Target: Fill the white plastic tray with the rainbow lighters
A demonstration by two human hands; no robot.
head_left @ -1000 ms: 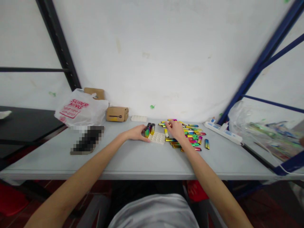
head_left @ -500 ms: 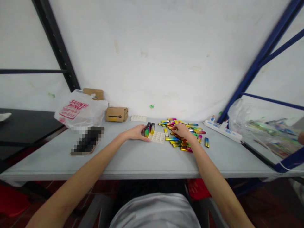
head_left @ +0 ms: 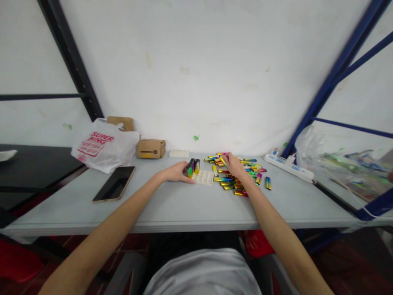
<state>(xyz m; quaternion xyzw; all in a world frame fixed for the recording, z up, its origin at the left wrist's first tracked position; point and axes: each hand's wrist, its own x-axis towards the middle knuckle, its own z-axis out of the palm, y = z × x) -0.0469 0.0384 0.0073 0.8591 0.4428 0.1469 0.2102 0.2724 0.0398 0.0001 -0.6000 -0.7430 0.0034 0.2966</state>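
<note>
My left hand [head_left: 178,172] grips the left end of a white tray [head_left: 205,177] with rows of small round cells, its thumb along the near edge. Several shiny rainbow-coloured lighters [head_left: 193,165] stand upright at that end, black tops up; the rest of the visible cells hold nothing. Between the fingertips of my right hand [head_left: 232,164] is a gold lighter [head_left: 224,162], tilted and raised over the pile. Beneath that hand many loose metallic lighters [head_left: 227,185] lie in a heap, partly hidden by the hand and wrist.
A second white tray [head_left: 179,153] lies by the wall, next to a small cardboard box [head_left: 151,148]. On the left are a plastic bag [head_left: 106,145] and a phone [head_left: 115,184]. A power strip [head_left: 288,168] lies at the right, with one lighter [head_left: 268,183] apart from the heap.
My right hand has risen slightly from the heap, and a gold lighter now shows in its fingers. My left hand stays at the tray.
</note>
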